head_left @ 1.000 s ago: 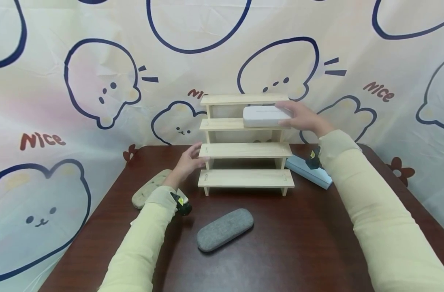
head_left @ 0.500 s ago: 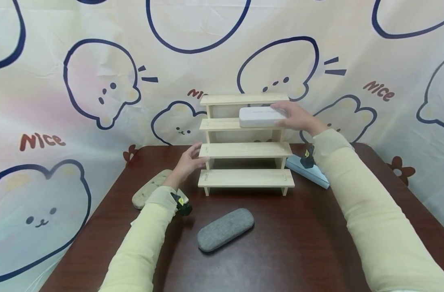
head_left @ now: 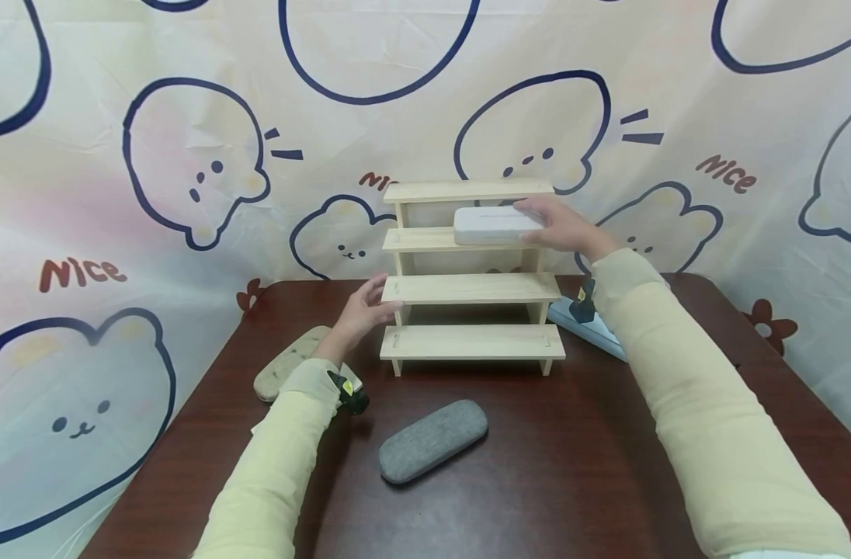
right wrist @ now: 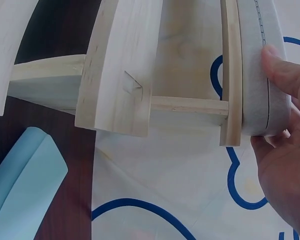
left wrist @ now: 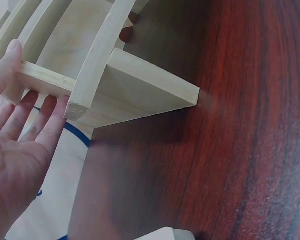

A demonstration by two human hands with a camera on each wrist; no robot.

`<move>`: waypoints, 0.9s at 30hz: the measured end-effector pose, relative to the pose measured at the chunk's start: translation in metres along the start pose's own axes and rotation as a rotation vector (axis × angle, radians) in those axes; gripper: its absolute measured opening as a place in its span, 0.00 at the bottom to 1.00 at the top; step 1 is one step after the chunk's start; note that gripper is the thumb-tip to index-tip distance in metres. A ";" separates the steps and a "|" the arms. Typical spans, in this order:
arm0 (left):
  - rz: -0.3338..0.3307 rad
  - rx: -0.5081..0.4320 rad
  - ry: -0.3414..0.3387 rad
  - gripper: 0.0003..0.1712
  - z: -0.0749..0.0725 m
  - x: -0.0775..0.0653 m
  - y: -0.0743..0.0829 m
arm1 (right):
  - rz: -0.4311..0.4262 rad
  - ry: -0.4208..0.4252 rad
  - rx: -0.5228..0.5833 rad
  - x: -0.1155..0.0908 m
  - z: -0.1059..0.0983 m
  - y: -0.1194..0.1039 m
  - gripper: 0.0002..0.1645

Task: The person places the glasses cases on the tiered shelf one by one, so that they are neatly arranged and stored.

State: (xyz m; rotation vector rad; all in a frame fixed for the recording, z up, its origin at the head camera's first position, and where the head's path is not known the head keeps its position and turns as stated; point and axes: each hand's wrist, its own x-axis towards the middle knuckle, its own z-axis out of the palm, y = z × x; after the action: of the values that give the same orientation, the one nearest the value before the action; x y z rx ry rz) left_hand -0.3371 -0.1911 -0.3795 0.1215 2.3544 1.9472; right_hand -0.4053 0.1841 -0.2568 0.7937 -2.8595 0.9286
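A pale cloth backdrop (head_left: 369,46) printed with navy bear outlines hangs behind a dark reddish-brown wood-grain table (head_left: 565,473); on it stands a four-tier rack of pale bare wood (head_left: 467,289), set between the person's two hands. The right hand (head_left: 561,227) grips one end of a white rounded oblong case (head_left: 491,225), thumb on one side and fingers on the other; the case sits to the left of that hand, on the rack's second shelf from the top. The head view shows faint lettering on the case's upper face; only the right wrist view shows the dark stitched-looking line and seam along its side. The left hand (head_left: 361,314) holds the rack's left side; the left wrist view alone shows the thumb over a side strut and the fingers beneath it, partly bent. Below the right hand, partly behind its sleeve, lies a light blue elongated case (head_left: 589,330), its faceted end clear in the right wrist view; beside the left wrist lies a beige, dark-flecked rounded case (head_left: 286,365); nearer the person than the left hand, and to its right, lies a grey felt-like oblong case (head_left: 434,441).
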 end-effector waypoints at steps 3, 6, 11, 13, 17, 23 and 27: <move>0.006 0.007 0.008 0.46 0.000 0.002 -0.004 | 0.015 -0.004 0.007 0.000 0.001 0.000 0.39; 0.008 0.011 0.009 0.46 0.001 0.002 -0.004 | 0.022 -0.005 0.012 0.000 0.001 0.000 0.39; 0.017 0.003 0.006 0.46 0.000 0.002 -0.005 | 0.027 0.010 0.016 -0.002 0.002 0.002 0.39; 0.017 -0.001 0.003 0.46 0.001 0.003 -0.005 | 0.029 0.021 0.013 -0.002 0.002 0.003 0.39; 0.017 -0.011 0.001 0.45 0.001 0.003 -0.005 | 0.027 0.041 0.017 -0.003 0.003 0.004 0.39; 0.015 -0.011 0.006 0.45 0.001 0.003 -0.006 | 0.023 0.052 0.025 -0.005 0.002 0.004 0.39; 0.018 -0.019 0.011 0.45 0.001 0.002 -0.005 | 0.032 0.049 0.028 -0.006 0.001 0.005 0.38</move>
State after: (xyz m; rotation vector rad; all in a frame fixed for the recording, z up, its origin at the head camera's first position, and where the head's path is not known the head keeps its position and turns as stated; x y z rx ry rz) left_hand -0.3389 -0.1904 -0.3849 0.1318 2.3490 1.9823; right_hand -0.4028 0.1896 -0.2614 0.7197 -2.8312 0.9799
